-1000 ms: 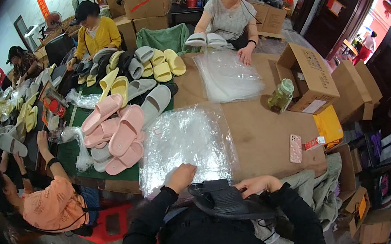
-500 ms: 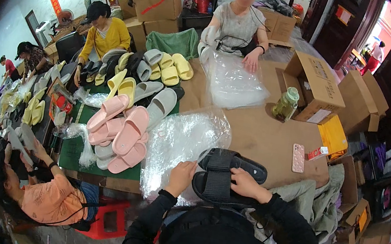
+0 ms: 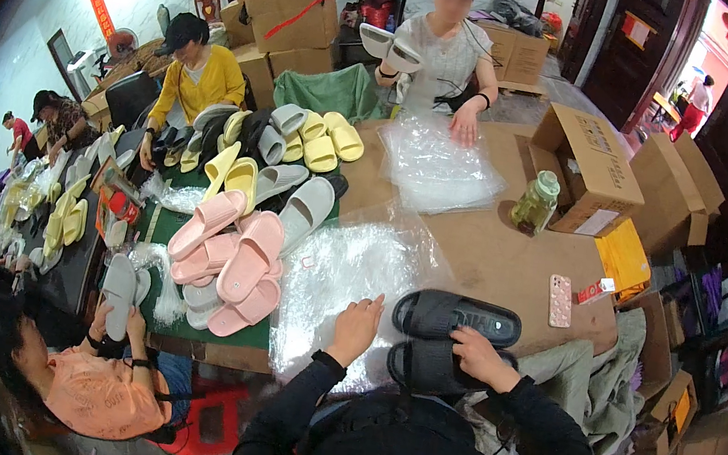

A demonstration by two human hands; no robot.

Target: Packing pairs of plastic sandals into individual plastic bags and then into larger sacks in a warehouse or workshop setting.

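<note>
A pair of black slide slippers (image 3: pixel 426 314) lies side by side in front of me. My right hand (image 3: pixel 485 359) is closed on them where the two meet, with its fingertips partly hidden between the slippers. Left of the pair, my left hand (image 3: pixel 355 330) rests over clear plastic bags (image 3: pixel 337 256), fingers stretched out and holding nothing visible. The bags lie flat on the brown-covered table and reach toward its front edge. Pink slides (image 3: pixel 250 258) are heaped just left of the bags.
Grey and yellow slides (image 3: pixel 337 156) pile up farther back. Across the table, a person rests a hand on more clear bags (image 3: pixel 437 168) and lifts a light slipper pair (image 3: pixel 391 49). A green bottle (image 3: pixel 535 203), open carton (image 3: pixel 588 171) and pink phone (image 3: pixel 561 302) stand or lie at right.
The black slippers have shifted right and turned, and my left hand has come off them onto the bags. The person opposite has raised a slipper pair.
</note>
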